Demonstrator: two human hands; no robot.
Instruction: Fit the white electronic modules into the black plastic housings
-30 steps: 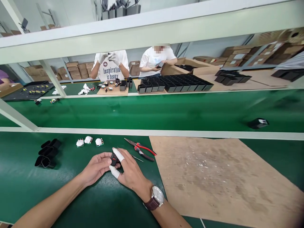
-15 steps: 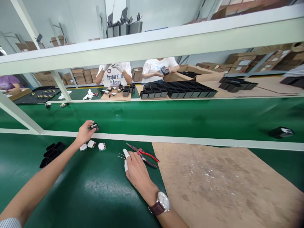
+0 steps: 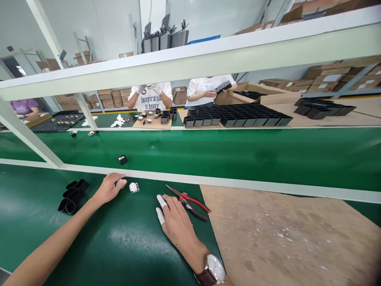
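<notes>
My left hand is low over the table near the rail, its thumb and fingers curled about a small white-topped circuit board, mostly hidden by them. Just right of it lies another white-domed circuit board. Past the rail, a black casing with a white part inside stands on the green surface. White finger cots cover the thumb and one finger of my right hand, which rests palm down with fingers apart. A thin metal tip shows beside those fingers; the rest is hidden. Red-and-black long-nose pliers lie against its far side.
Several empty black casings stand left of my left arm. A worn cardboard sheet covers the right side. The white rail crosses ahead, with a shelf beam above. Across the green strip, co-workers sit behind rows of black casings.
My left hand has let go of the black casing beyond the rail and come back to the circuit boards. The thin metal prongs by my right hand are now mostly hidden. The view has shifted.
</notes>
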